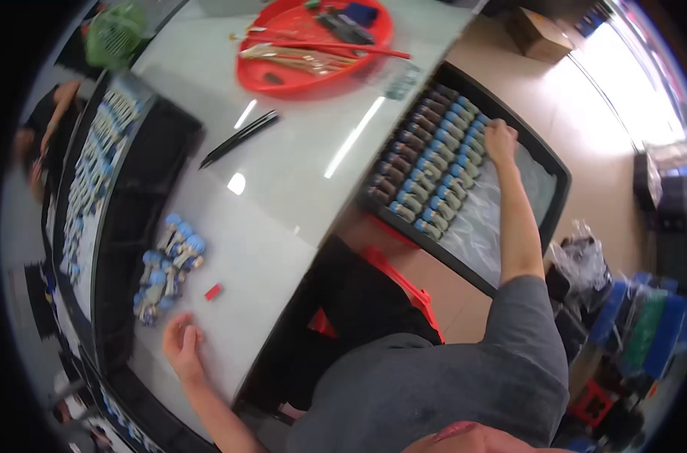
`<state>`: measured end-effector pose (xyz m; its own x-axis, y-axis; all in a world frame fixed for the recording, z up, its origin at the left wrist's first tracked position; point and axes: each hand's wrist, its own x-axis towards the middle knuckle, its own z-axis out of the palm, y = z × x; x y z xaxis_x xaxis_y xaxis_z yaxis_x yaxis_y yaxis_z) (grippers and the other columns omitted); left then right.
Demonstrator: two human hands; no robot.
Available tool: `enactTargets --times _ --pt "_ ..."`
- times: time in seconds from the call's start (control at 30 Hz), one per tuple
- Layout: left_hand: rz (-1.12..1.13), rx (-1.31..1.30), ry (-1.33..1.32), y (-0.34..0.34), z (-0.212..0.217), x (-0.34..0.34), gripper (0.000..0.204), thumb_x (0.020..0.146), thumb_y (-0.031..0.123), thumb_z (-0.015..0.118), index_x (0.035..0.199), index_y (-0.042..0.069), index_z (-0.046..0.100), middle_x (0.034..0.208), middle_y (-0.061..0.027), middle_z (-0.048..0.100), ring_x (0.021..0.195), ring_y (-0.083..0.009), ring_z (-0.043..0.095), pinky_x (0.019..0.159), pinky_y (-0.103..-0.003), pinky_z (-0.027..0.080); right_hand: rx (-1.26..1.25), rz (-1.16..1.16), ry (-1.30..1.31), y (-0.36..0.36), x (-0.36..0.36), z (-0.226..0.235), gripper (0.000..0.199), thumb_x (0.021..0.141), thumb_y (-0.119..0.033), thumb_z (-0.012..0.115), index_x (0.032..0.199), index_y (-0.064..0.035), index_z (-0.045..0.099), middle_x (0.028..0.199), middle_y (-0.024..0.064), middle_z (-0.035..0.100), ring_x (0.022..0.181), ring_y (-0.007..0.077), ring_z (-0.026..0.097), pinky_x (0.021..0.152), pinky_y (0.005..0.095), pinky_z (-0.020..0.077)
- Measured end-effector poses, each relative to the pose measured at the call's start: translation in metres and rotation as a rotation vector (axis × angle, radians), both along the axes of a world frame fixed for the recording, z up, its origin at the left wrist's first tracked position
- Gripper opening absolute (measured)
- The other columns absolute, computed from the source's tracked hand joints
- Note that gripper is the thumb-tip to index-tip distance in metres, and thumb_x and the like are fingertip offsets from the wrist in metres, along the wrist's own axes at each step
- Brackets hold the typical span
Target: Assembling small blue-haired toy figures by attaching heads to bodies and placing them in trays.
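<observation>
My right hand (502, 141) reaches out to a black tray (526, 130) on the right. Its fingers are closed at the far end of a row of small blue-and-grey figurines (450, 136), pinching one that they mostly cover. Darker brown figurines (404, 147) fill the tray's left rows. On the white table (268, 204), my left hand (183, 346) rests with loosely curled fingers apart, and nothing shows in it. Just beyond it lies a loose heap of blue-and-grey figurines (168, 264). A small red piece (213, 292) sits to the right of the heap.
Clear plastic sheet (472, 234) lines the tray. A red round tray (287, 84) holds brushes and tools at the back; black pens (240, 139) lie nearer. At left stands a black crate (143, 174) beside another tray of figurines (98, 166). Another person's arm (52, 124) shows at far left.
</observation>
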<state>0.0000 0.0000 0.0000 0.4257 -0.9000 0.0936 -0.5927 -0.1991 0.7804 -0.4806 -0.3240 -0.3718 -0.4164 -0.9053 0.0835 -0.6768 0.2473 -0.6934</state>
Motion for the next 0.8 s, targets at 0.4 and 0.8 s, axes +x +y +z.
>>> enactTargets --times 0.4,0.8 --pt "-0.004 0.024 0.529 0.057 -0.130 -0.086 0.016 0.080 0.004 0.059 0.096 0.000 0.059 0.084 -0.0039 0.058 0.071 -0.0095 0.056 0.066 -0.023 0.046 -0.219 0.962 -0.692 0.259 0.030 0.177 0.035 0.092 -0.026 0.038 0.092 0.0037 0.056 0.062 0.0006 0.044 0.054 0.0079 0.038 0.050 0.0216 0.0299" --pt "-0.378 -0.103 0.075 0.078 -0.081 -0.117 0.020 0.076 0.002 0.061 0.096 0.000 0.058 0.098 -0.0097 0.059 0.080 -0.0203 0.058 0.072 -0.029 0.048 -0.421 1.453 -0.042 0.238 0.213 0.250 0.035 0.070 -0.003 0.065 0.104 -0.0010 0.056 0.108 0.0149 0.055 0.099 0.0318 0.050 0.084 0.0360 0.0421"
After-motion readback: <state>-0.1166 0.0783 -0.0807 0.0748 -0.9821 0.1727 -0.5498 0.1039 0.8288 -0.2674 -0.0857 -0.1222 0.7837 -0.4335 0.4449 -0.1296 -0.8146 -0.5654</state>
